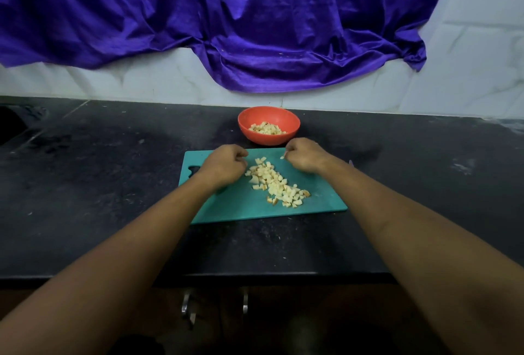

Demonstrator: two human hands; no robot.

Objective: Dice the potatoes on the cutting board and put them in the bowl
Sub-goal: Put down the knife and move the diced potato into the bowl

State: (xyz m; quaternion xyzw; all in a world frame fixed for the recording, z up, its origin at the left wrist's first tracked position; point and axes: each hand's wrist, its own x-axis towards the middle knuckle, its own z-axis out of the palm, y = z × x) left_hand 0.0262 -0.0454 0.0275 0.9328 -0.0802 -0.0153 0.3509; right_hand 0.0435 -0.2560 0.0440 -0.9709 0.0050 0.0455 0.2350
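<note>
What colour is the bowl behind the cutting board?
The bowl is orange-red, inside and outside; the head view shows it clearly.

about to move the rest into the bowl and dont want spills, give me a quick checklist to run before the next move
1. Everything diced: ok, the potato pile on the cutting board shows only small pieces.
2. Bowl placed: ok, the orange bowl stands upright just behind the board.
3. Room in bowl: ok, dice cover only its bottom.
4. Hands at the pile: ok, left hand and right hand flank its far end.
5. Right hand free: not ok, it seems to pinch a small potato piece.
6. Left hand empty: cannot tell, fingers curled, palm hidden.
</note>
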